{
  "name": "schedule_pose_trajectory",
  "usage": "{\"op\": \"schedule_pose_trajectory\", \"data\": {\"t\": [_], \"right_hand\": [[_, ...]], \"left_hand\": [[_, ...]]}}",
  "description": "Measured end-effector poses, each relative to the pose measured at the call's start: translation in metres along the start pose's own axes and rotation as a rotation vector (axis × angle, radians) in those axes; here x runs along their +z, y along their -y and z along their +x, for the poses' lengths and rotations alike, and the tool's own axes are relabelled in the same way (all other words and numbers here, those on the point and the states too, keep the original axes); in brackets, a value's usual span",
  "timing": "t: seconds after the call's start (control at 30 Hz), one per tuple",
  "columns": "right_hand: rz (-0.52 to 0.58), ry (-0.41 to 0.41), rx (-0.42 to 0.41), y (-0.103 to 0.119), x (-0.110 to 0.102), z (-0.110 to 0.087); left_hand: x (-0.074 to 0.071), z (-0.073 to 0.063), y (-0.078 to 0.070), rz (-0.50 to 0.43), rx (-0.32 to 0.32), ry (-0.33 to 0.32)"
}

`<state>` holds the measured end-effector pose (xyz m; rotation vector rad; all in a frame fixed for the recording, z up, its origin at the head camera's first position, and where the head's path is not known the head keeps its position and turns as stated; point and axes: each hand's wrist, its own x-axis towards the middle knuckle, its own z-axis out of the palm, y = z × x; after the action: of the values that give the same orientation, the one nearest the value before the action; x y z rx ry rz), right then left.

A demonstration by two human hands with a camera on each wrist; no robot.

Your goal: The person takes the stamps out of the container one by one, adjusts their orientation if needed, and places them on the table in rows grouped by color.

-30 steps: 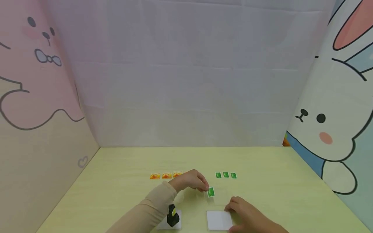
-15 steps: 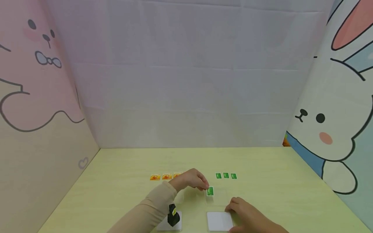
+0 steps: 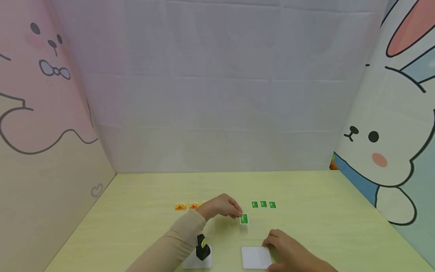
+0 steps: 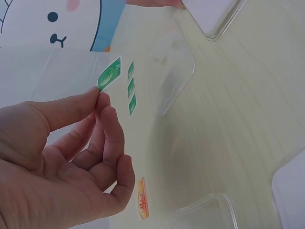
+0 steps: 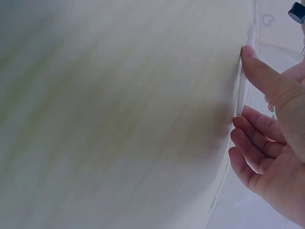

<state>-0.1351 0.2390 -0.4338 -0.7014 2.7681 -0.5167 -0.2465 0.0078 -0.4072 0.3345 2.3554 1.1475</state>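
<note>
My left hand (image 3: 222,206) pinches a small green card with a white border (image 3: 244,218) between thumb and fingertips. In the left wrist view the same green card (image 4: 110,73) is tilted and shows a leaf-like picture. At the front right lies a white rounded square slab with clear edges (image 3: 255,258). My right hand (image 3: 289,251) holds its right side, fingers at the far corner and thumb at the near one. The right wrist view has the thumb and fingertips (image 5: 247,51) along the slab's thin edge (image 5: 241,86).
Three green cards (image 3: 263,204) lie in a row at the back right. Orange cards (image 3: 181,206) lie back left, partly behind my left hand. Clear rounded plastic pieces (image 4: 174,71) lie on the table. Another white slab (image 3: 190,264) sits front left, below the left forearm's black wrist device (image 3: 202,251).
My left hand has moved slightly away from me with the green card, which now stands straighter and covers more of the orange row. The right hand and its slab have stayed put.
</note>
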Motion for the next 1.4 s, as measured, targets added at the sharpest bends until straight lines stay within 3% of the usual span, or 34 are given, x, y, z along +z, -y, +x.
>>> {"op": "schedule_pose_trajectory", "data": {"t": [0.5,0.87,1.4], "right_hand": [[0.016,0.015,0.016,-0.001,0.0,0.001],[-0.022,-0.026,-0.048,-0.001,0.002,0.0],[-0.014,-0.014,-0.028,-0.001,0.001,-0.001]], "left_hand": [[-0.007,0.003,0.006,-0.047,-0.003,0.016],[-0.009,0.002,0.004,-0.066,-0.027,0.006],[-0.016,0.007,0.005,-0.107,-0.015,0.019]]}}
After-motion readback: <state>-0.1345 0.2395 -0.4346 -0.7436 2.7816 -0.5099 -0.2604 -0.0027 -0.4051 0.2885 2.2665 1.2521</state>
